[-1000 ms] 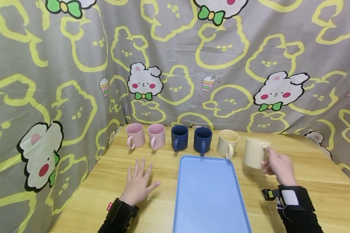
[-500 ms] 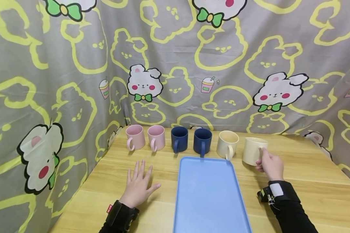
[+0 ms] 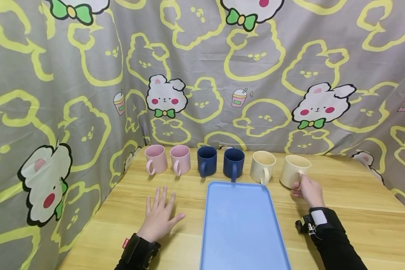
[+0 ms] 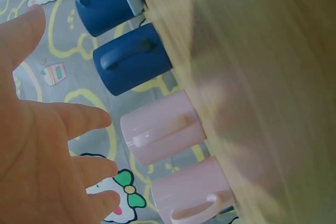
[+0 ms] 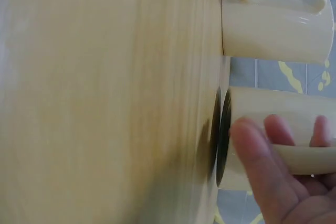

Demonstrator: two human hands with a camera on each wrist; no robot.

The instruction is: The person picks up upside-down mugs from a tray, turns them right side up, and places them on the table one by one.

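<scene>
My right hand (image 3: 309, 190) pinches the handle of a cream mug (image 3: 293, 170) at the right end of a row of mugs. In the right wrist view, this mug's dark base hangs just above the table, a thin gap and a shadow beneath it. Thumb and fingers close on the handle (image 5: 310, 160). A second cream mug (image 3: 262, 167) stands just left of it. My left hand (image 3: 158, 219), fingers spread, is over the table left of a blue tray (image 3: 241, 225) and holds nothing. Pink and blue mugs appear beyond it in the left wrist view.
Two pink mugs (image 3: 156, 161) and two navy blue mugs (image 3: 234, 159) stand leftward along the same row, handles toward me. The tray's far edge lies close to the blue and cream mugs. A patterned curtain (image 3: 209, 56) hangs behind the wooden table (image 3: 351, 191).
My right hand has moved left and forward with the cream mug, lowering it into line beside the other cream mug. The mug has become more upright. My left hand has stayed put.
</scene>
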